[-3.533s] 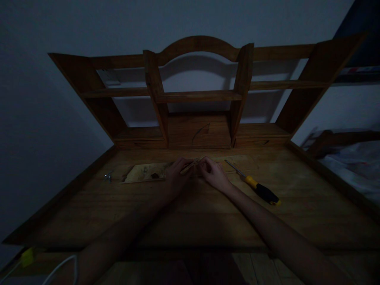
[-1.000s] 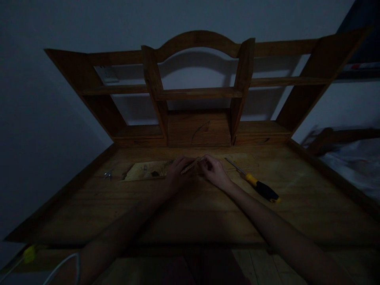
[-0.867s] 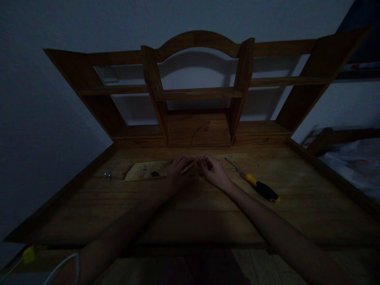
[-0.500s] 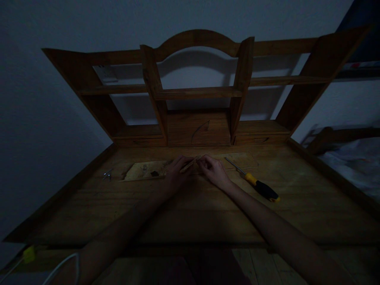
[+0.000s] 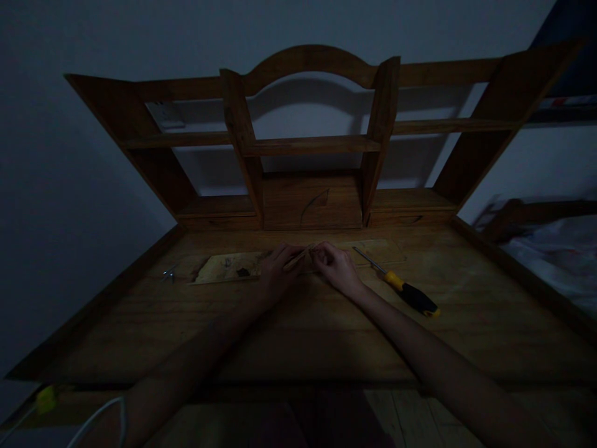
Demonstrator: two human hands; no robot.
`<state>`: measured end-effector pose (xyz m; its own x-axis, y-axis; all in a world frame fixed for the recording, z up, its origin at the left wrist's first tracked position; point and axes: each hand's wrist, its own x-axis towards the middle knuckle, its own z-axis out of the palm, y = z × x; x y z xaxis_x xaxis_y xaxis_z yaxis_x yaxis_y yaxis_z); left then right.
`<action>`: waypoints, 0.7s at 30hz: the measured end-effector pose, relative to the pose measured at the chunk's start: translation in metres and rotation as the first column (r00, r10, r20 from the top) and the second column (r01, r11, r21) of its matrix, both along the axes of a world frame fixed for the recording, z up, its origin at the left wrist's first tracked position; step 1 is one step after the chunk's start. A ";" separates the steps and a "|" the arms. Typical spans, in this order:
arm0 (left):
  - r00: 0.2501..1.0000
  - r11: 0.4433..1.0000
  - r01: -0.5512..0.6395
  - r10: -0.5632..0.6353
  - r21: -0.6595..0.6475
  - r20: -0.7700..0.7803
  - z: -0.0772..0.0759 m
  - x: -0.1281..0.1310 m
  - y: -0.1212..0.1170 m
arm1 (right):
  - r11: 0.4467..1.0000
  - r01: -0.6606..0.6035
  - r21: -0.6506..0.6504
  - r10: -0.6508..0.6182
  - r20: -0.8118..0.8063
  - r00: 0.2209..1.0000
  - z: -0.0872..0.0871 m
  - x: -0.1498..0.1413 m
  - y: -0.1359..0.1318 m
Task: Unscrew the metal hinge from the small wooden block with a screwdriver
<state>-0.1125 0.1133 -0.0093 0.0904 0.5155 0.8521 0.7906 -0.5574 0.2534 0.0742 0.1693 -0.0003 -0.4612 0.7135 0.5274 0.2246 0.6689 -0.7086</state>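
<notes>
The scene is dim. My left hand [image 5: 276,272] and my right hand [image 5: 336,269] meet over a long flat wooden board [image 5: 228,267] lying on the wooden desk [image 5: 308,336]. Both hands are closed in a pinch on a thin light wooden stick [image 5: 298,256] held slanted between them just above the board. The fingertips of the two hands almost touch. A screwdriver [image 5: 401,289] with a yellow and black handle lies on the desk just right of my right hand, its metal shaft pointing to the upper left.
A wooden hutch [image 5: 308,143] with shelves and an arched top stands at the desk's back. Small metal pieces [image 5: 168,272] lie left of the board. A white cable [image 5: 96,417] and a yellow tag [image 5: 44,398] show at bottom left. Bedding [image 5: 555,255] lies at right.
Both hands stay on the stick over the board with only slight finger shifts. The view has tilted a little, so the desk sits marginally higher in frame.
</notes>
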 end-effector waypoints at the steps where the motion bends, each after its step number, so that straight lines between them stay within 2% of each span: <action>1: 1.000 1.000 0.004 -0.004 0.001 -0.002 0.000 0.000 0.000 | 1.000 0.000 0.005 0.000 0.001 1.000 0.000 0.000 0.000; 10: 0.999 0.998 -0.019 0.021 -0.054 0.034 0.003 0.000 -0.002 | 1.000 -0.022 -0.004 0.022 0.018 1.000 -0.002 0.000 0.001; 12: 0.995 0.995 -0.022 0.031 -0.092 0.090 0.003 0.001 -0.002 | 0.999 -0.034 -0.010 0.034 0.020 0.999 -0.002 0.000 0.001; 14: 0.976 0.981 -0.048 0.086 -0.188 0.200 0.003 0.002 -0.001 | 0.999 -0.037 -0.017 0.038 0.020 0.999 -0.002 0.000 0.000; 16: 0.902 0.931 -0.067 0.211 -0.360 0.378 0.004 0.001 0.001 | 0.999 -0.031 -0.022 0.031 0.018 0.999 -0.001 0.000 0.000; 18: 0.768 0.845 -0.008 0.348 -0.534 0.538 0.006 0.000 0.003 | 1.000 -0.013 -0.026 0.013 0.010 1.000 -0.001 0.000 -0.001; 20: 0.650 0.789 0.103 0.407 -0.605 0.642 0.008 -0.002 0.004 | 1.000 0.007 -0.025 -0.007 -0.003 1.000 -0.001 0.001 -0.001; 21: 0.612 0.784 0.153 0.403 -0.601 0.681 0.008 -0.004 0.004 | 1.000 0.019 -0.022 -0.019 -0.011 1.000 -0.001 0.001 -0.001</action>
